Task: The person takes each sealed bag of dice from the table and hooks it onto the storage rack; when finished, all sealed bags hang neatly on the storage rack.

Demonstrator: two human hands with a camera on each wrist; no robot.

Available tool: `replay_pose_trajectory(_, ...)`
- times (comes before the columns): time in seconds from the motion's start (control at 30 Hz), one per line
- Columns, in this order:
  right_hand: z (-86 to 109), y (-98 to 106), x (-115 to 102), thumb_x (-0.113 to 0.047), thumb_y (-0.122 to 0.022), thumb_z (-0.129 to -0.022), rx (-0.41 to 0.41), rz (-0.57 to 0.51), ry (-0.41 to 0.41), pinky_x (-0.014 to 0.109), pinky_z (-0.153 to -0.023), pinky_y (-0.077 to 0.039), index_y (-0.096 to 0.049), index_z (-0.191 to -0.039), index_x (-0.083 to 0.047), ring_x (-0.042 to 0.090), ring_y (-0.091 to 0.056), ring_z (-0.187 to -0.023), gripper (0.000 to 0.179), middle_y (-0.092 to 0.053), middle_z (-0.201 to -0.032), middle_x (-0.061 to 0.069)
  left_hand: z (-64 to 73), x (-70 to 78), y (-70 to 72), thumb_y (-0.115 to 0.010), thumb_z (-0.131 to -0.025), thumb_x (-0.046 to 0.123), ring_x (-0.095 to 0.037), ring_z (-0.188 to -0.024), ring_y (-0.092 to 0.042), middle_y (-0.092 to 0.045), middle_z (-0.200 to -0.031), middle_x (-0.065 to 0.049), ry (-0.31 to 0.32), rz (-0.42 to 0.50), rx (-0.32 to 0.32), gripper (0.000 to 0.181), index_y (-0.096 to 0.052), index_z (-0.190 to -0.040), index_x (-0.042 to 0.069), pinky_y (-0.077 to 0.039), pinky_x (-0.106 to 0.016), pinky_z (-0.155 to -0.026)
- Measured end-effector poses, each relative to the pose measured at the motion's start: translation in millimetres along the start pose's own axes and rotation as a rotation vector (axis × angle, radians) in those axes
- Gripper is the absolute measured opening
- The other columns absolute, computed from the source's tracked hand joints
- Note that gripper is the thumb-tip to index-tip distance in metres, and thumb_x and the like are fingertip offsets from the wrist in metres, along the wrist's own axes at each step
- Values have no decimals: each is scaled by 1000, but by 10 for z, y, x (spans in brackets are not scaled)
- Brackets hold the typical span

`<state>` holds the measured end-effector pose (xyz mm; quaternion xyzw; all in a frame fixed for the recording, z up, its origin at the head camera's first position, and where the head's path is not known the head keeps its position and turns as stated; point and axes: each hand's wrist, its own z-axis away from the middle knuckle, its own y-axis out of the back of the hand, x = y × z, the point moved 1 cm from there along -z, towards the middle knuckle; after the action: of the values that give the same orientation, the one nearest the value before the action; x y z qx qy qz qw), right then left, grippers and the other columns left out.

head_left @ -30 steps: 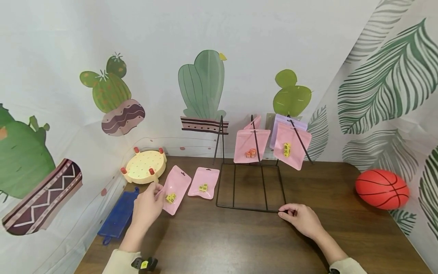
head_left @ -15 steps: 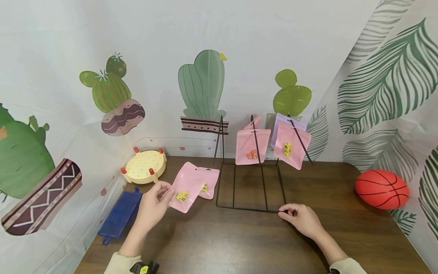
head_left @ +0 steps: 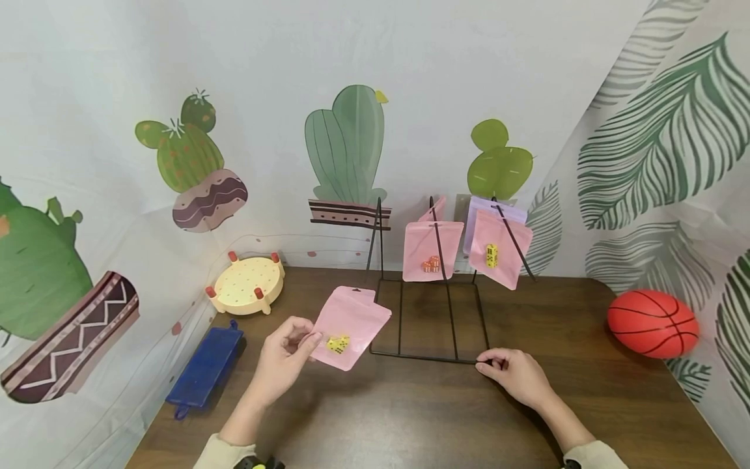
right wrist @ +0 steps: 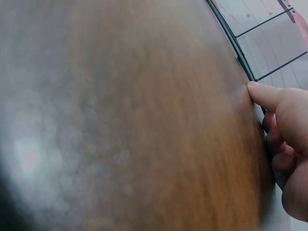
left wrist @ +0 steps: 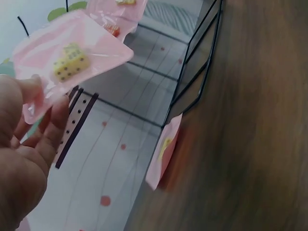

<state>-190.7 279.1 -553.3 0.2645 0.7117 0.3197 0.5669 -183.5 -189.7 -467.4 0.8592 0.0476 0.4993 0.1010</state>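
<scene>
My left hand [head_left: 286, 360] pinches the lower left edge of a pink zip bag [head_left: 360, 317] with yellow dice [head_left: 338, 344] inside, held tilted above the table. In the head view this bag covers most of a second pink bag [left wrist: 163, 154], which lies on the table beside the rack in the left wrist view. At the front right corner of a black wire display rack [head_left: 422, 357], my right hand [head_left: 517, 376] pinches the base wire. On the middle arm hangs a pink bag [head_left: 417, 244] with orange dice; the right arm carries another pink bag [head_left: 508, 238] and a lavender bag [head_left: 476, 210].
The rack's left arm [head_left: 375, 234] bears no bag. A cream round stand with red-tipped legs [head_left: 249, 284] and a blue plastic tray [head_left: 204, 370] stand at the left of the wooden table [head_left: 381, 417]. A red ball [head_left: 653, 324] lies far right, before the patterned curtain [head_left: 433, 85].
My left hand has carried the pink bag rightward, now over the second bag. The right hand has stayed on the rack's corner.
</scene>
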Motion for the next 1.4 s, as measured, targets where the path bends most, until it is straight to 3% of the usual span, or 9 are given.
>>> replay_pose_trajectory(0.23,1,6,-6,-33,-83,-89,-4,-8,2,26,-55,-37,-76,-91,-35,3,-47,-59,8,-54,-71,-14,8,23,-148,-62,-94,-19,-13,-74,-69,-74,-92,-13,-142,152,45,17,-58,-103,-5,-58,-32,-59)
replay_pose_trajectory(0.37,2,11,-8,-32,-83,-89,-2,-8,7,26,-55,-37,-76,-91,-34,3,-47,-59,8,-54,-71,-15,-27,65,-224,-60,-94,-21,-11,-78,-70,-75,-95,-10,-173,223,94,15,-56,-103,-9,-57,-27,-62)
replay_pose_trajectory(0.93,2,-1,11,-34,-84,-89,1,-11,-6,26,-54,-36,-76,-90,-36,3,-46,-58,8,-54,-71,-14,-165,28,-541,-63,-97,-12,-14,-78,-71,-75,-97,-7,-81,313,165,12,-54,-104,-10,-58,-34,-59)
replay_pose_trajectory(1.27,-2,-1,-1,-33,-84,-88,8,-5,2,25,-54,-36,-76,-90,-36,3,-46,-58,9,-53,-70,-15,-287,5,-688,-67,-97,-7,-15,-84,-71,-73,-96,-6,-40,315,288,15,-56,-105,-12,-58,-26,-67)
replay_pose_trajectory(1.4,0,-6,6,-33,-84,-88,3,-7,-8,26,-54,-37,-76,-90,-36,3,-46,-58,10,-54,-70,-14,-361,5,-740,-68,-97,-6,-17,-87,-71,-73,-99,-7,-10,331,311,17,-55,-106,-13,-59,-29,-65)
